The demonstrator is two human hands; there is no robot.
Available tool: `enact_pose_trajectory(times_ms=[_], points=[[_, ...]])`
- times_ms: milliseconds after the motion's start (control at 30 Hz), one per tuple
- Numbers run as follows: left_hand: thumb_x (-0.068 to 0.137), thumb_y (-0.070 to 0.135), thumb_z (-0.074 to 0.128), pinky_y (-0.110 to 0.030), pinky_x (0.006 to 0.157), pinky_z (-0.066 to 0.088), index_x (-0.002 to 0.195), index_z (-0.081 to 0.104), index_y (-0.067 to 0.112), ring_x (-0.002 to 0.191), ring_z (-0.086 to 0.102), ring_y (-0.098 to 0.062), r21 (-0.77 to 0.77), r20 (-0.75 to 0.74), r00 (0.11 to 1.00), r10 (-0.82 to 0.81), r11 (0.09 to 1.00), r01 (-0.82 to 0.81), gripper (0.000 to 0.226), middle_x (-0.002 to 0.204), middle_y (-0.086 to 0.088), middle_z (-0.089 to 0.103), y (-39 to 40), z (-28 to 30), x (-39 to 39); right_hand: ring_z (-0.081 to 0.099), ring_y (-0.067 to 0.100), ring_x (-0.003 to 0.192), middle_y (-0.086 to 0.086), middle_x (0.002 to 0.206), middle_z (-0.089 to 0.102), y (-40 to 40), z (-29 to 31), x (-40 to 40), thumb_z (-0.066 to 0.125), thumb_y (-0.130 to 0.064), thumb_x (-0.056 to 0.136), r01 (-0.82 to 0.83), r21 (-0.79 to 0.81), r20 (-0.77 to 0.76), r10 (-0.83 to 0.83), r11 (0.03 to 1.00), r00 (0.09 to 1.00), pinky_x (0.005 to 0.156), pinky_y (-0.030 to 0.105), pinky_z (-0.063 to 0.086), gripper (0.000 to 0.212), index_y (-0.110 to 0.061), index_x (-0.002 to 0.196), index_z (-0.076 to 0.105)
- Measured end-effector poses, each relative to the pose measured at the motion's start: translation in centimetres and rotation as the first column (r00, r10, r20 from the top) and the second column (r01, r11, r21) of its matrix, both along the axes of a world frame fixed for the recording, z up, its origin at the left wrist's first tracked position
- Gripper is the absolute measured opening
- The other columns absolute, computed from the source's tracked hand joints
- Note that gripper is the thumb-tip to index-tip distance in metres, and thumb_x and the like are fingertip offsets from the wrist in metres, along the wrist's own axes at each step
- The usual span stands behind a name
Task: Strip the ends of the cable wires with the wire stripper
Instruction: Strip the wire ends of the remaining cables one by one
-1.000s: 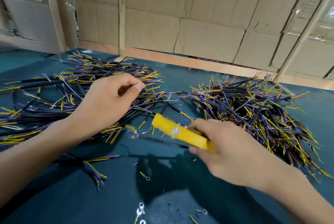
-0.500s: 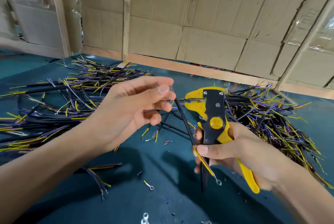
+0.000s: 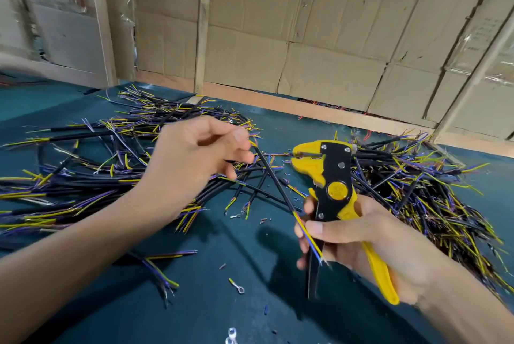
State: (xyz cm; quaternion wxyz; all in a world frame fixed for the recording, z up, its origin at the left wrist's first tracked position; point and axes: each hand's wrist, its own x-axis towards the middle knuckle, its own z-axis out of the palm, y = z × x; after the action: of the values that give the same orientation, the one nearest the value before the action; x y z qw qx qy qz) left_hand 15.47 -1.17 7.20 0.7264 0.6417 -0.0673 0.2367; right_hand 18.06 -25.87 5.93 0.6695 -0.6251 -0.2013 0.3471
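Cable (image 3: 274, 179), black-sheathed, is slanting between both hands above the teal table (image 3: 111, 302): at left, the left hand (image 3: 194, 157) is pinching its upper end between thumb and fingers, over a heap of cables (image 3: 83, 177). Rightward, the right hand (image 3: 358, 235) is gripping the wire stripper (image 3: 332, 190) and pinning the cable's yellow and blue wires (image 3: 307, 235) against it. Feeding looks underway; next, those ends likely need guiding into the jaws.

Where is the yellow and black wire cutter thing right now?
In the head view, the yellow and black wire stripper is right of centre, upright in the right hand, in front of the right-hand pile of black cables on the teal table.
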Motion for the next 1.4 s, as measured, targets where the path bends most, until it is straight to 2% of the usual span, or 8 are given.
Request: enact_pose_trajectory(times_ms=[233, 367, 567, 1000, 1100, 1200, 1300, 1400], points=[[0.096, 0.015, 0.064, -0.033, 0.081, 0.061, 0.099, 0.071, 0.013, 0.092, 0.075, -0.022, 0.3, -0.126, 0.925, 0.359, 0.902, -0.31, 0.008, 0.095, -0.005, 0.077, 5.5, -1.6, 2.6, 0.066, 0.031, 0.072, 0.02, 0.091, 0.07, -0.4, -0.3, 0.1, 0.101, -0.012, 0.049, 0.177, 0.156, -0.089, -0.165, 0.972, 0.982, 0.072, 0.047, 0.058, 0.046, -0.011, 0.087, 0.075], [0.094, 0.033, 0.063, -0.043, 0.11, 0.03, 0.151, 0.032, 0.013, 0.129, 0.043, -0.034, 0.937, 0.053, 0.863, 0.502, 0.273, -0.216, 0.069, 0.138, -0.014, 0.05, 6.0, -2.5, 2.7, 0.066, 0.031, 0.07, 0.02, 0.089, 0.07, 0.0, -0.1, -0.1, 0.103, -0.015, 0.04, 0.245, 0.162, -0.076, -0.236, 0.956, 0.969, 0.069, 0.047, 0.058, 0.051, -0.011, 0.083, 0.075], [0.086, 0.064, 0.05, -0.038, 0.085, 0.028, 0.069, 0.049, 0.037, 0.096, 0.043, -0.009, 0.986, 0.053, 0.945, 0.322, -0.166, 0.001, 0.032, 0.082, 0.017, 0.052, 5.7, -0.4, 1.5, 0.066, 0.03, 0.068, 0.02, 0.088, 0.07, 0.2, 0.3, -0.4, 0.091, -0.007, 0.052, 0.271, 0.148, -0.057, -0.265, 0.951, 0.963, 0.067, 0.045, 0.059, 0.031, -0.013, 0.079, 0.077], [0.096, 0.048, 0.036, -0.04, 0.077, 0.018, 0.083, 0.043, 0.024, 0.095, 0.044, -0.016, 0.907, 0.088, 0.939, 0.333, -0.417, 0.063, 0.029, 0.083, 0.011, 0.045, 3.7, -0.8, 0.7, 0.065, 0.033, 0.071, 0.025, 0.092, 0.071, 0.6, 0.9, -1.5, 0.079, 0.0, 0.064, 0.32, 0.087, -0.021, -0.32, 0.943, 0.947, 0.068, 0.046, 0.059, 0.023, -0.007, 0.085, 0.073], [0.094, 0.04, 0.032, -0.039, 0.08, 0.022, 0.079, 0.057, 0.019, 0.085, 0.05, -0.015, 0.956, 0.036, 0.933, 0.359, -0.285, 0.073, 0.036, 0.082, 0.005, 0.06, 3.5, -0.7, 0.8, 0.065, 0.032, 0.07, 0.024, 0.092, 0.071, 0.6, 1.1, -1.6, 0.079, 0.0, 0.064, 0.334, 0.084, -0.03, -0.333, 0.939, 0.942, 0.067, 0.045, 0.059, 0.023, -0.007, 0.085, 0.074], [0.093, 0.043, 0.041, -0.034, 0.078, 0.03, 0.07, 0.06, 0.02, 0.066, 0.054, -0.01, 0.964, -0.207, 0.896, 0.394, 0.24, 0.117, 0.038, 0.065, 0.008, 0.063, 3.4, 0.1, 0.8, 0.065, 0.033, 0.07, 0.024, 0.092, 0.07, 0.6, 1.2, -1.5, 0.079, 0.0, 0.064, 0.349, 0.097, -0.035, -0.347, 0.932, 0.937, 0.067, 0.045, 0.059, 0.024, -0.006, 0.087, 0.073], [0.094, 0.031, 0.049, -0.024, 0.057, 0.034, 0.065, 0.065, 0.016, 0.048, 0.045, -0.009, 0.623, -0.442, 0.861, 0.253, 0.777, 0.091, 0.036, 0.055, 0.009, 0.061, 3.2, 1.1, 1.1, 0.064, 0.032, 0.069, 0.023, 0.09, 0.07, 0.6, 1.3, -1.5, 0.078, 0.001, 0.066, 0.347, 0.116, -0.051, -0.343, 0.931, 0.938, 0.068, 0.046, 0.059, 0.023, -0.006, 0.088, 0.072], [0.096, 0.025, 0.054, -0.021, 0.042, 0.022, 0.073, 0.061, 0.013, 0.044, 0.037, -0.009, 0.273, -0.541, 0.84, 0.046, 0.954, 0.124, 0.028, 0.058, 0.001, 0.057, 3.1, 1.8, 1.0, 0.064, 0.031, 0.069, 0.023, 0.09, 0.069, 0.6, 1.3, -1.6, 0.077, 0.001, 0.067, 0.341, 0.139, -0.075, -0.333, 0.93, 0.94, 0.068, 0.046, 0.059, 0.022, -0.007, 0.087, 0.072]])
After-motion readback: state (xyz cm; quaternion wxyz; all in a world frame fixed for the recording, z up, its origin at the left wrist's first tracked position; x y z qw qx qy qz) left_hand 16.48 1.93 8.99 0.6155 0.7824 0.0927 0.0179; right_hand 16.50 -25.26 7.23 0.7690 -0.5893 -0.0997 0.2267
